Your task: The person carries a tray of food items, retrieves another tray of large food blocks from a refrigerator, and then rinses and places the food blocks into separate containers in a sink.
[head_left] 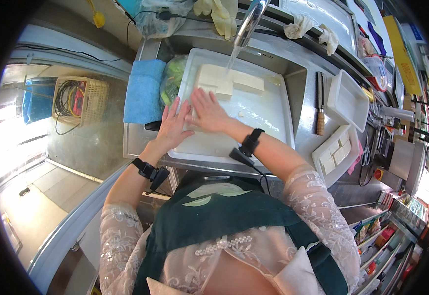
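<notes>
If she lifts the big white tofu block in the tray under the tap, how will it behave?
The tofu block is probably slippery, since water from the tap runs onto it. It looks soft and is already cut, so it may break. The white tray is wet.

The big white tray [273, 115] looks like smooth, shiny wet plastic, the counter [305, 135] is dull grey metal, the blue towel [143, 91] upper left is soft cloth, and the knife [320, 103] has a wood handle.

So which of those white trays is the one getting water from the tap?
The big white tray in the sink, under both hands, left hand and right hand. The tap pours onto its white blocks; two smaller trays sit dry on the right.
</notes>
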The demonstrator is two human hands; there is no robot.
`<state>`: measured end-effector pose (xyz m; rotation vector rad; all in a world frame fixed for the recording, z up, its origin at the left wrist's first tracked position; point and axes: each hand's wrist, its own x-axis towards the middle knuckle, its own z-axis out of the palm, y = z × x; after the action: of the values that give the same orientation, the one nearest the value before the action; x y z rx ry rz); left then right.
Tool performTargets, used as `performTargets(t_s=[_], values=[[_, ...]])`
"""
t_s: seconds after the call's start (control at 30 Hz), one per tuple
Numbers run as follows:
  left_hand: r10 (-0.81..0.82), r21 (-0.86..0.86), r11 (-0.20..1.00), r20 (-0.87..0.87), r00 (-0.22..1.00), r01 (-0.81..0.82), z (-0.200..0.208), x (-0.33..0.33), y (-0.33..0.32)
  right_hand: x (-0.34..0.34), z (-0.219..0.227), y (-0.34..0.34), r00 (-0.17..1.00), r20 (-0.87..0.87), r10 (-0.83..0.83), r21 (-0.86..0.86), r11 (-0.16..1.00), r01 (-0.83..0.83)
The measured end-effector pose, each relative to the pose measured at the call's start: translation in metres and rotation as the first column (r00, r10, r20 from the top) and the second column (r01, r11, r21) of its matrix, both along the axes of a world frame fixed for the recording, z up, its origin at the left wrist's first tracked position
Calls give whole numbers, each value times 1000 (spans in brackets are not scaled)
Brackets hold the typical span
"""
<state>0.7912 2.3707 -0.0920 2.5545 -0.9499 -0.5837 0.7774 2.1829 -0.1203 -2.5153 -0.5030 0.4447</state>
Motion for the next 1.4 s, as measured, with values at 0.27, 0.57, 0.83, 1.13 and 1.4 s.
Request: performTargets(t_s=[0.27,0.57,0.83,1.13,1.4], values=[[-45,-5,999,-14,999,45,11,3,-8,85,-42,-36,924,-6,-382,-222,902,371],[-49,3,999,-50,998,49,15,6,-7,76,-55,-58,932,-47,-360,-185,920,346],[-84,-27,996,-60,995,83,6,93,-52,101,-46,-107,942,-55,-332,189,923,336],[-168,-47,986,-266,949,162,-104,184,-142,71,-80,-161,893,32,-449,98,890,445],[-256,-188,957,-179,950,222,-167,188,-154,60,-83,-156,854,201,-480,-67,863,500]])
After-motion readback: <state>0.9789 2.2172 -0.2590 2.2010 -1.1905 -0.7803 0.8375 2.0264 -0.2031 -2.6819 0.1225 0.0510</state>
